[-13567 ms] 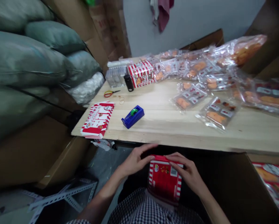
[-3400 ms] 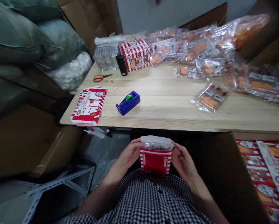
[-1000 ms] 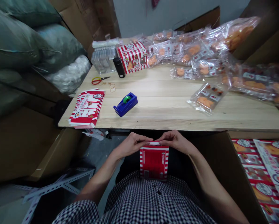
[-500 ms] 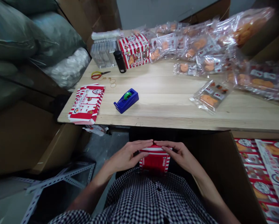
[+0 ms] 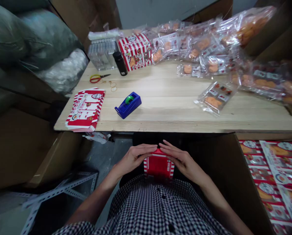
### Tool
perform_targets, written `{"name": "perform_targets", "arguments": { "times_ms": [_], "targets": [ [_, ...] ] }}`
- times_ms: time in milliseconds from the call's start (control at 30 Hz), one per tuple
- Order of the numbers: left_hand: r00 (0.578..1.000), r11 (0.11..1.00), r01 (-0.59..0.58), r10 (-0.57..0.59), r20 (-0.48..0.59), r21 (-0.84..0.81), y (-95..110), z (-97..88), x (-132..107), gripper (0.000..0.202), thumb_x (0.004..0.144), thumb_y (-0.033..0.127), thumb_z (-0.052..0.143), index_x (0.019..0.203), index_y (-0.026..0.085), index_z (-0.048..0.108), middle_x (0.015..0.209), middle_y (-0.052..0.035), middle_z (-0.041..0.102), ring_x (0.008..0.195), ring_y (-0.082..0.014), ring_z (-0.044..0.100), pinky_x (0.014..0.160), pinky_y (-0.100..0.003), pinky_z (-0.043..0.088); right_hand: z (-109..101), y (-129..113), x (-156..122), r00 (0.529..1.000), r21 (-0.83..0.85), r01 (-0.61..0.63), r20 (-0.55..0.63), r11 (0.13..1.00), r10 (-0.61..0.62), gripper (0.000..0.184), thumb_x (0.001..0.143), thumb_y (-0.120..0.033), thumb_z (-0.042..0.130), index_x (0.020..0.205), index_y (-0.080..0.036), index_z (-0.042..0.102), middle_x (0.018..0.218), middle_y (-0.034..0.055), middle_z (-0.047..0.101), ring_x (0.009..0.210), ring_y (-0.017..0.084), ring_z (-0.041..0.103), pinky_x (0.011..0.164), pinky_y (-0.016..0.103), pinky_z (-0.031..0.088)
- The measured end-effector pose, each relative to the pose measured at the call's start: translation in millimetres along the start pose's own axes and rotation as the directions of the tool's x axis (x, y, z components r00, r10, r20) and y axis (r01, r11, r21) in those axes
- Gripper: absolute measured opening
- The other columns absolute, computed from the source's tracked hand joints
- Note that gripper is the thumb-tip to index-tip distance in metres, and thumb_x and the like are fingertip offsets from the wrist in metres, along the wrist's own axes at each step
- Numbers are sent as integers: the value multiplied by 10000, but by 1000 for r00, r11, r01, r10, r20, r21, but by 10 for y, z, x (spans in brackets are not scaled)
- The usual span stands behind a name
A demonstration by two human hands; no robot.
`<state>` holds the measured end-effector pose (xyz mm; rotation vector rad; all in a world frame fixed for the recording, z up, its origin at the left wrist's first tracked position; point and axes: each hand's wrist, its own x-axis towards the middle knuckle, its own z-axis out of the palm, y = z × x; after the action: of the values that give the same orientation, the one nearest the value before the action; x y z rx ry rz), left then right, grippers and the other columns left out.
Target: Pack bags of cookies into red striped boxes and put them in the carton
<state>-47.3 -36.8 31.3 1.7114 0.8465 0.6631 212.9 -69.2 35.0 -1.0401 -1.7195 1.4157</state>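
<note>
Table (image 5: 165, 107), a box (image 5: 158, 168) before the surface's near edge
Cards (image 5: 84, 111) at the near left corner, tape dispenser (image 5: 125, 110) to their right, scissors (image 5: 100, 77) behind them; cases (image 5: 102, 54) at the far left corner, packets (image 5: 215, 65) along the far edge.

blk/wht checked shirt (image 5: 141, 209), dk buttons (image 5: 171, 227)

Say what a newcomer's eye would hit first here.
Probably the red box at lower centre, the left hand and right hand on its top edge. Next, the blue tape dispenser left of centre on the wooden table, then the clear packs heaped along the table's back and right.
</note>
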Motion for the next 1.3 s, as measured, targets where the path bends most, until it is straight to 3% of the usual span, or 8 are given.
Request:
{"name": "perform_targets", "arguments": {
  "times_ms": [333, 433, 500, 567, 733, 867, 1033, 1300],
  "targets": [
    [1000, 998, -12, 13, -20, 58, -36, 11, 144, 327, 948, 273, 576, 1262, 274, 663, 1269, -58, 690, 1173, -206, 644, 1027, -370, 500, 20, 193, 212, 999, -23, 16, -47, 1000, -17, 247, 972, -303, 566, 1164, -279, 721, 1196, 84, 700, 1125, 246, 658, 978, 409, 525],
    [955, 988, 74, -30, -294, 138, 39, -396, 249, 424, 901, 338, 643, 1318, 271, 607, 1328, -66, 651, 1219, -223, 606, 1071, -398, 454, 30, 224, 207, 998, -27, -21, -52, 999, 20, 245, 985, -313, 539, 1138, -263, 725, 1197, 96, 690, 1130, 247, 652, 976, 393, 516],
    [801, 969, 141, 8, -599, 201, 23, -805, 371, 370, 907, 361, 618, 1256, 239, 631, 1361, -88, 618, 1267, -233, 557, 1096, -416, 413, 25, 250, 201, 998, -36, -41, -43, 998, 40, 246, 989, -327, 531, 1125, -258, 724, 1200, 101, 683, 1122, 248, 652, 967, 390, 515],
    [690, 942, 259, -27, -724, 212, -59, -1221, 520, 332, 883, 384, 625, 1165, 213, 658, 1428, -106, 553, 1345, -261, 470, 1099, -428, 385, 19, 289, 206, 998, -47, -48, -35, 998, 46, 250, 989, -342, 530, 1127, -260, 721, 1206, 104, 679, 1120, 252, 652, 958, 393, 517],
    [756, 918, 395, -300, -582, 41, -304, -1796, 796, 302, 722, 451, 742, 758, 153, 713, 1111, -123, 718, 1119, -313, 613, 956, -415, 466, 29, 374, 196, 998, -60, -44, -43, 997, 41, 262, 987, -343, 530, 1167, -277, 708, 1252, 100, 664, 1166, 261, 633, 1010, 422, 492],
    [794, 911, 396, -402, -456, -114, -338, -1849, 837, 343, 606, 437, 818, 705, 122, 724, 1146, -149, 715, 871, -255, 677, 759, -357, 519, 46, 328, 150, 998, -54, -36, -62, 998, 32, 266, 983, -339, 532, 1171, -280, 711, 1252, 99, 668, 1169, 257, 635, 1008, 406, 499],
    [794, 921, 282, -380, -474, -268, -356, -1800, 774, 342, 635, 438, 794, 768, 127, 746, 1296, -161, 649, 974, -250, 669, 808, -363, 531, 54, 255, 124, 996, -62, -33, -80, 998, 28, 248, 981, -328, 538, 1148, -284, 716, 1240, 92, 672, 1163, 242, 636, 1006, 386, 498],
    [701, 955, 115, -273, -658, -274, -689, -1513, 532, 384, 621, 482, 784, 742, 122, 726, 1119, -154, 720, 1051, -270, 656, 963, -411, 484, 68, 321, 104, 992, -80, -42, -126, 996, 32, 233, 969, -327, 555, 1124, -280, 722, 1220, 82, 685, 1158, 237, 641, 996, 357, 504]
  ]
}}
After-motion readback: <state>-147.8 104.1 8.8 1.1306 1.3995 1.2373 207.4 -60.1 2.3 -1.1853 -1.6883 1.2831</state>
